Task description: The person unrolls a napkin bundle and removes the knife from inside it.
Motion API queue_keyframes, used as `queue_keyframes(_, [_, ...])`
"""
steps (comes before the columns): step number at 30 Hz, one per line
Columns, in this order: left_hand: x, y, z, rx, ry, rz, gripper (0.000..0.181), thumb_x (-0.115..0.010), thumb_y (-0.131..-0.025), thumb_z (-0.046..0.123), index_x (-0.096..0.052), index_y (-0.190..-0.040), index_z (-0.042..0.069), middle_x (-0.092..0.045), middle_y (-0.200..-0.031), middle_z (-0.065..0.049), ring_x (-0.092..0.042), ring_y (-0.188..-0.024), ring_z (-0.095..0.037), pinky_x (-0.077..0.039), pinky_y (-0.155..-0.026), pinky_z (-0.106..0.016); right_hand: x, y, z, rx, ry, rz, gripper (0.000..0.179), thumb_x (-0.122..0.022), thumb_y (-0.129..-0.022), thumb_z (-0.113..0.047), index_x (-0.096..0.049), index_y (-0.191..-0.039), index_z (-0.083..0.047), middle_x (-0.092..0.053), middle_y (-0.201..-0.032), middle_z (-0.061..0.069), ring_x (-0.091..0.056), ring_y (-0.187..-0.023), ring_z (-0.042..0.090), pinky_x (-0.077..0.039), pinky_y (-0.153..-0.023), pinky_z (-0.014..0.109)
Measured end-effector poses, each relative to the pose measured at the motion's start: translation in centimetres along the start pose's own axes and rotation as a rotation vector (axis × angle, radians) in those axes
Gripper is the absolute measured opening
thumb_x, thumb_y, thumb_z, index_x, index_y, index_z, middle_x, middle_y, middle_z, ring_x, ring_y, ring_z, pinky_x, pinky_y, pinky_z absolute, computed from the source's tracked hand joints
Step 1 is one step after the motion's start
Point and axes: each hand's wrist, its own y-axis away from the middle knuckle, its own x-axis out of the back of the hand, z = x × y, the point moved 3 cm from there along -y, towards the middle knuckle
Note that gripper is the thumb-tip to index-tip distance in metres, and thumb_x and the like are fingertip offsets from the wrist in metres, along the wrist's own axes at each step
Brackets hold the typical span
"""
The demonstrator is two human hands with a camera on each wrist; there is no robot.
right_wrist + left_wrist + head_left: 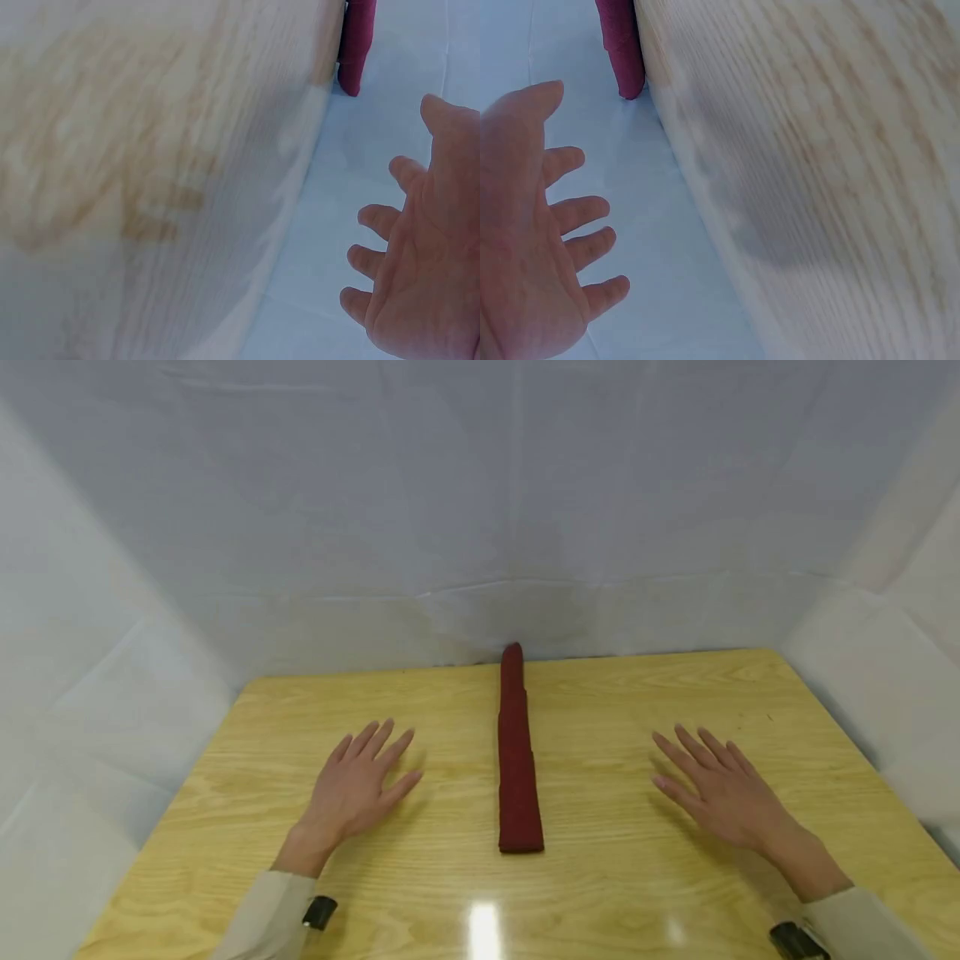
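A folded red cloth is laid between the left hand and the right hand, untouched, its far end beyond the fingertips. All fingers are loosely spread; nothing is gripped.

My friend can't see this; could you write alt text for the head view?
A long dark red strip, apparently folded cloth, lies on a wood-grain table between a person's left hand and right hand, both spread open and not touching it. Pale sheeting rises behind and on both sides.
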Motion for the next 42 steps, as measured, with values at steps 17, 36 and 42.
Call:
queue_keyframes(17, [0.2, -1.5, 0.3, -0.065, 0.0, -0.022, 0.061, -0.047, -0.097, 0.05, -0.041, -0.147, 0.016, -0.033, -0.151, -0.014, -0.029, -0.138, -0.033, -0.023, -0.109, -0.054, -0.2, 0.2, -1.7, 0.019, -0.007, -0.007, 0.062, -0.039, -0.1, -0.05, -0.022, -0.154, -0.024, -0.02, -0.155, 0.017, -0.011, -0.142, 0.04, -0.005, -0.111, 0.058])
queue_keyframes(36, [0.3, -4.4, 2.1, -0.149, 0.024, -0.015, 0.058, -0.043, -0.098, 0.051, -0.042, -0.147, 0.019, -0.035, -0.151, -0.011, -0.03, -0.138, -0.029, -0.027, -0.108, -0.051, -0.9, 0.0, -4.9, 0.105, 0.015, 0.036, 0.06, -0.041, -0.1, -0.049, -0.026, -0.153, -0.026, -0.023, -0.155, 0.011, -0.016, -0.141, 0.037, -0.009, -0.112, 0.053])
queue_keyframes(42, [-0.1, -5.5, 2.7, -0.174, 0.019, -0.032, 0.058, -0.043, -0.098, 0.051, -0.042, -0.147, 0.018, -0.035, -0.15, -0.012, -0.031, -0.137, -0.03, -0.027, -0.108, -0.051, -1.5, -0.2, -5.6, 0.124, 0.007, 0.045, 0.059, -0.042, -0.1, -0.05, -0.027, -0.153, -0.027, -0.025, -0.155, 0.01, -0.017, -0.141, 0.036, -0.012, -0.111, 0.057])
